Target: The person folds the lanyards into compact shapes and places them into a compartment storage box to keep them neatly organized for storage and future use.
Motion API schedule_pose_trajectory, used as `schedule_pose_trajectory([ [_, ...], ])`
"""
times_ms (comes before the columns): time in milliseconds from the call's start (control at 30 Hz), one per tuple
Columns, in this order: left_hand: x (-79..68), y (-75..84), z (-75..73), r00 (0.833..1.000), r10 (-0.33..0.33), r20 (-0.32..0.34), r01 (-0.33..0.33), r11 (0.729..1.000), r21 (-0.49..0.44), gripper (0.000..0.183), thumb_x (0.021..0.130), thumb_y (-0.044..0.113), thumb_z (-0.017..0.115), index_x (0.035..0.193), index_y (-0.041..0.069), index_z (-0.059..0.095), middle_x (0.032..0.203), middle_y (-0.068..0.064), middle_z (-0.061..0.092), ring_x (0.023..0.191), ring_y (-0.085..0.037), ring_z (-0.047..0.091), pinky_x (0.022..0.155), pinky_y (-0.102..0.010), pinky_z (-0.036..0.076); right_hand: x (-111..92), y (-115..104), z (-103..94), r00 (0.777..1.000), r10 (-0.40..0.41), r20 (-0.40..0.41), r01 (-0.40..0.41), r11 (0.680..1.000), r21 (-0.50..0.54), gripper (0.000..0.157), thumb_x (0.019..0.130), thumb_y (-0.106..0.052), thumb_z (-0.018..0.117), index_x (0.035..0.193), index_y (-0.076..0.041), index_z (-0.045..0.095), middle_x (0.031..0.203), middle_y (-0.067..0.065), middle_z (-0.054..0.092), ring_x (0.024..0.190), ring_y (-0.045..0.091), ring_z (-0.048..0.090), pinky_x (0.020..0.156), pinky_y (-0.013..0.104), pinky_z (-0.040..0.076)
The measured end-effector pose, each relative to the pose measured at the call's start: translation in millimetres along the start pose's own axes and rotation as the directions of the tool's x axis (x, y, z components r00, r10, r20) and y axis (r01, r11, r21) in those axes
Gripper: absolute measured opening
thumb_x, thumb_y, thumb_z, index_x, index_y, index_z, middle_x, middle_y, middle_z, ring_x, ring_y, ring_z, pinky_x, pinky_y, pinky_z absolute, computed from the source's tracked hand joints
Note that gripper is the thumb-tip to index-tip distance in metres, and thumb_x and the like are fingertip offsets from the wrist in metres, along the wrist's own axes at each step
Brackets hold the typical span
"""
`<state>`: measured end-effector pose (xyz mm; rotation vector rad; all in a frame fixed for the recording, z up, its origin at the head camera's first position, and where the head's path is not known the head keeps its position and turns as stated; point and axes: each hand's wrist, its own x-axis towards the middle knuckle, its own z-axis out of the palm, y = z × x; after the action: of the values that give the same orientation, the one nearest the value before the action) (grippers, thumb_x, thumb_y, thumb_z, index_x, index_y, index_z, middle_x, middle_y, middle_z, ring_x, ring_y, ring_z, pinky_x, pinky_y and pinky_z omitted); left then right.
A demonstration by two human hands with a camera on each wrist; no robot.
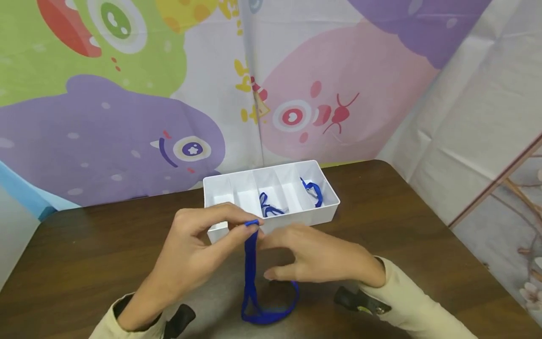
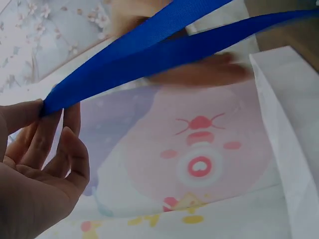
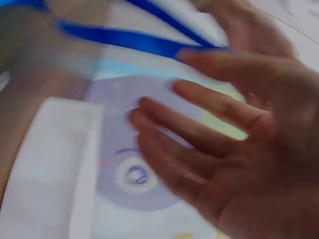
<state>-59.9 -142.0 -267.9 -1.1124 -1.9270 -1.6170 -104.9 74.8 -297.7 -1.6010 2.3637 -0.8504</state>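
Observation:
My left hand pinches the folded top of a flat blue lanyard between thumb and forefinger, in front of a white divided box. From there the lanyard hangs in two strands, and its lower part curves to the right in a loop over the table. In the left wrist view the two strands of the lanyard spread apart away from the pinching fingers. My right hand is beside the hanging lanyard, fingers extended and apart. The right wrist view, somewhat blurred, shows that hand with nothing in its palm.
The white box stands at the back of the brown table. A blue strap lies in its middle compartment and another blue strap in the rightmost one. A printed cloth hangs behind the table.

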Motion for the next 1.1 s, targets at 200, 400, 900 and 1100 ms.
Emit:
schedule_pose_trajectory([
  [200, 10.9, 12.6, 2.0, 0.997, 0.075, -0.019, -0.074, 0.996, 0.046, 0.016, 0.089, -0.004, 0.070, 0.103, 0.001, 0.076, 0.110, -0.011, 0.069, 0.093, -0.020, 0.064, 0.077, -0.025, 0.051, 8, -33, -15.6, 0.930, -0.043, -0.366, 0.146, 0.954, 0.260, 0.006, 0.092, -0.014, 0.073, 0.092, -0.015, 0.067, 0.076, -0.009, 0.056, 0.071, 0.006, 0.053, 0.060, 0.024, 0.046],
  [400, 9.4, 14.3, 5.0, 0.980, -0.197, -0.014, 0.195, 0.976, -0.101, 0.049, 0.098, -0.001, 0.058, 0.145, 0.010, 0.049, 0.125, -0.009, 0.067, 0.116, -0.025, 0.063, 0.095, -0.035, 0.052, 16, -50, -36.6, 0.863, 0.028, -0.505, 0.143, 0.944, 0.298, 0.027, 0.095, -0.003, 0.065, 0.071, -0.013, 0.060, 0.060, -0.008, 0.045, 0.055, 0.010, 0.044, 0.047, 0.026, 0.036],
  [900, -3.7, -25.4, 35.9, 0.889, -0.193, 0.414, 0.403, 0.761, -0.509, 0.024, 0.106, 0.007, 0.044, 0.123, -0.004, 0.057, 0.110, -0.023, 0.069, 0.106, -0.039, 0.065, 0.094, -0.049, 0.051, -7, -44, -88.4, 0.910, 0.120, -0.397, 0.053, 0.915, 0.399, 0.022, 0.102, -0.004, 0.052, 0.104, -0.002, 0.074, 0.058, 0.003, 0.053, 0.046, 0.018, 0.044, 0.037, 0.031, 0.034],
  [1100, -6.7, -35.0, 48.6, 0.873, -0.222, 0.434, 0.442, 0.737, -0.511, 0.027, 0.107, 0.010, 0.042, 0.125, -0.004, 0.058, 0.086, -0.024, 0.066, 0.086, -0.027, 0.066, 0.088, -0.043, 0.051, -15, -34, -90.4, 0.930, 0.115, -0.349, 0.045, 0.907, 0.418, 0.022, 0.102, 0.000, 0.050, 0.109, 0.001, 0.071, 0.065, 0.006, 0.056, 0.051, 0.019, 0.046, 0.042, 0.032, 0.040],
])
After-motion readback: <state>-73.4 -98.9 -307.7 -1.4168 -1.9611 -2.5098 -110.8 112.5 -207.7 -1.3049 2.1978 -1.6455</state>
